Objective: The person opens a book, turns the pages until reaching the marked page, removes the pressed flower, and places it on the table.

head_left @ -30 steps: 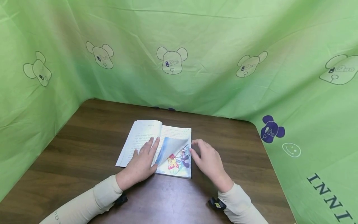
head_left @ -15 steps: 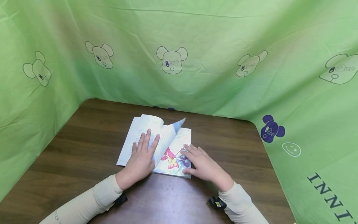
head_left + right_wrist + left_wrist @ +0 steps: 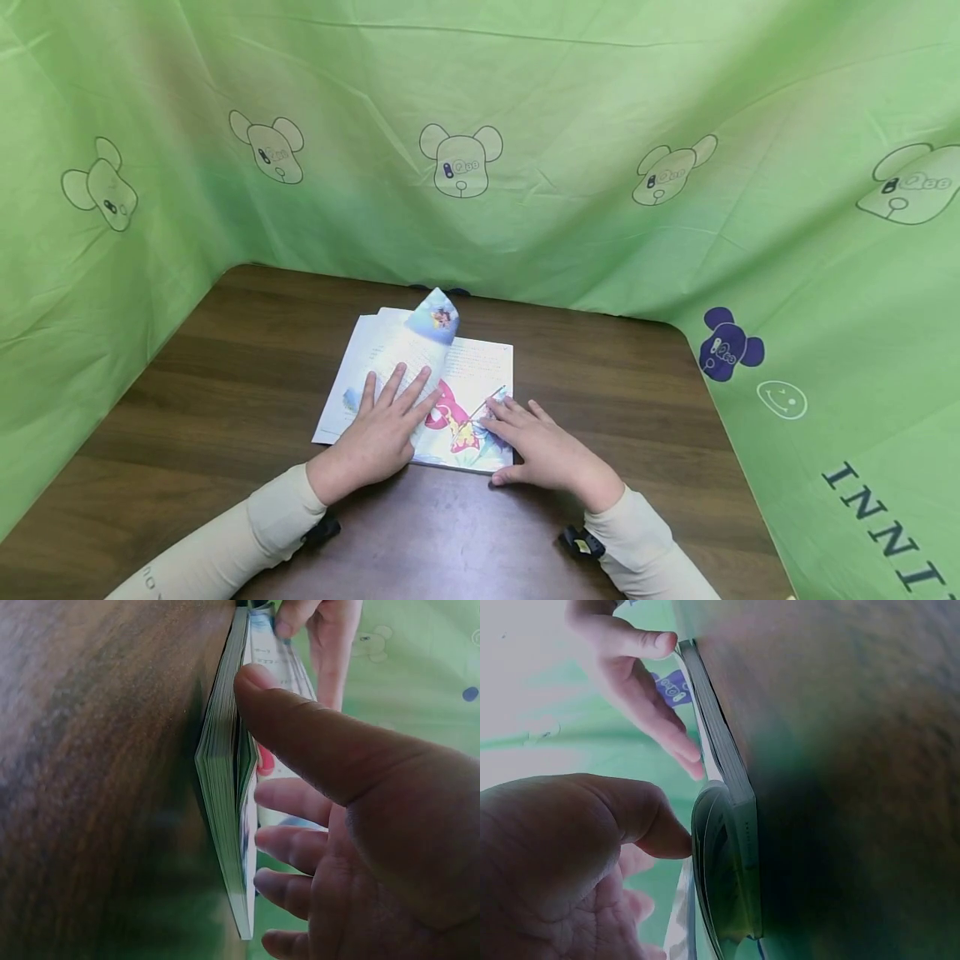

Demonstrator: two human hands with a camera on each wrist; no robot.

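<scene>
One green cloth (image 3: 562,75): hangs beyond and to either side, printed with mouse-eared heads.
Wooden table (image 3: 225,367): dark brown, its far corners rounded.
Pale sleeves (image 3: 247,533): reach in from the near side, with black wrist devices (image 3: 583,543) beneath.
Open book (image 3: 480,360): lies pages-up on the table, slightly left of the middle.
Left hand (image 3: 371,440): clasping nothing, fingers straight and spread across the left-hand pages, thumb near the spine.
Right hand (image 3: 551,450): relaxed, fingertips over the right-hand page, thumb beside its near corner.
Curled page (image 3: 433,321): rises past the book's far edge, its tip bluish.
Coloured picture (image 3: 453,417): pink and yellow, on the right-hand page.
</scene>
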